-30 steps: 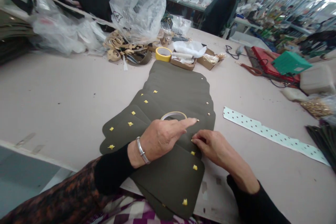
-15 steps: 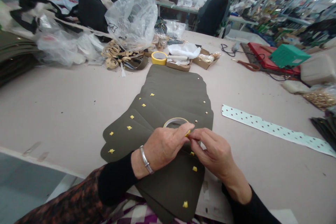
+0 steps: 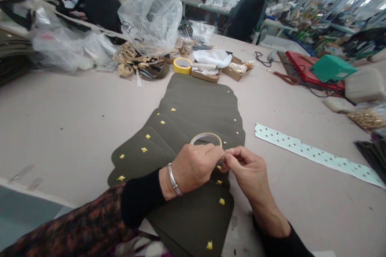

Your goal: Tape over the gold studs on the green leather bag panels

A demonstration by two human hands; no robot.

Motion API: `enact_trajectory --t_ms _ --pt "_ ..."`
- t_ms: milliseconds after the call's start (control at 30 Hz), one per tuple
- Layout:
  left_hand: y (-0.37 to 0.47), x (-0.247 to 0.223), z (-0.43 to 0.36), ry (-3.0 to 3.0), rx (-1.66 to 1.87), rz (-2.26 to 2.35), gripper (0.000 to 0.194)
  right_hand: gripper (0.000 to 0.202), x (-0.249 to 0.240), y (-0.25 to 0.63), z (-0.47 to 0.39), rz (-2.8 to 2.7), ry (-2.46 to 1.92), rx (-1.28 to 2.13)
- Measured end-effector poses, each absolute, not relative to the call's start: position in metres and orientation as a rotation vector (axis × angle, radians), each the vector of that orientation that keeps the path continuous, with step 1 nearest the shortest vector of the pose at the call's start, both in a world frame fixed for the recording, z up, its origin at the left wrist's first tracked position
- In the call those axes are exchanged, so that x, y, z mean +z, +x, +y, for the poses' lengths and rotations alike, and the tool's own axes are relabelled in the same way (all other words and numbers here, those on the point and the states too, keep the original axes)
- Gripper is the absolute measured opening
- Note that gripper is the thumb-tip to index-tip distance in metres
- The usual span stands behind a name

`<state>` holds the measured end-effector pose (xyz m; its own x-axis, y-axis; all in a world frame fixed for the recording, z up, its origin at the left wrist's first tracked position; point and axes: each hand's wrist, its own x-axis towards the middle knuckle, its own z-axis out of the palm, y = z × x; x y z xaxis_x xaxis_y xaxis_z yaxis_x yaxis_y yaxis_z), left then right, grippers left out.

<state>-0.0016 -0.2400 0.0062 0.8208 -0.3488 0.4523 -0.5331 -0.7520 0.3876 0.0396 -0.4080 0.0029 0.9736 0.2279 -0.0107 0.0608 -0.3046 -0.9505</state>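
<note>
My left hand (image 3: 193,168), a metal bangle at its wrist, is closed around a roll of yellow tape (image 3: 206,134) that stands partly hidden behind the fingers. Fingertips of my right hand (image 3: 249,170) pinch right beside the left ones, at the tape; the bit between them is mostly hidden. Beneath both hands lie fanned-out dark olive panels (image 3: 196,100) with rounded corners. Small yellow tape pieces (image 3: 144,149) dot the left and lower panels, and small shiny metal studs (image 3: 237,133) run along the right edges.
A second yellow tape roll (image 3: 182,66) sits beyond the panels, beside small boxes (image 3: 206,74), tan straps (image 3: 128,62) and a clear plastic bag (image 3: 152,16). To the right are a dotted pale strip (image 3: 313,152) and a green box (image 3: 333,68). A seated person (image 3: 249,14) is farther back.
My fingertips have drawn tighter together, and the yellow bit seen between them is now covered. The tape roll sits slightly further right. The view has shifted a little.
</note>
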Motion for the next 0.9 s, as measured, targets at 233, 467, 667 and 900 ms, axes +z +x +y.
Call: enact_trajectory --t_ms 233,467,667,900 --pt "0.003 -0.012 -0.248 2.803 0.393 -0.66 0.012 0.035 -0.018 0.08 -0.432 -0.127 -2.018 0.355" --pt "0.005 -0.011 -0.246 2.817 0.235 -0.68 0.011 0.023 -0.015 0.077 -0.421 -0.495 -2.44 0.066" --pt "0.002 -0.01 -0.245 2.793 0.209 -0.675 0.011 0.02 -0.021 0.074 -0.411 -0.686 -2.577 -0.179" --pt "0.001 -0.011 -0.242 2.82 0.222 -0.666 0.01 0.036 -0.016 0.083 -0.416 -0.4 -2.481 0.026"
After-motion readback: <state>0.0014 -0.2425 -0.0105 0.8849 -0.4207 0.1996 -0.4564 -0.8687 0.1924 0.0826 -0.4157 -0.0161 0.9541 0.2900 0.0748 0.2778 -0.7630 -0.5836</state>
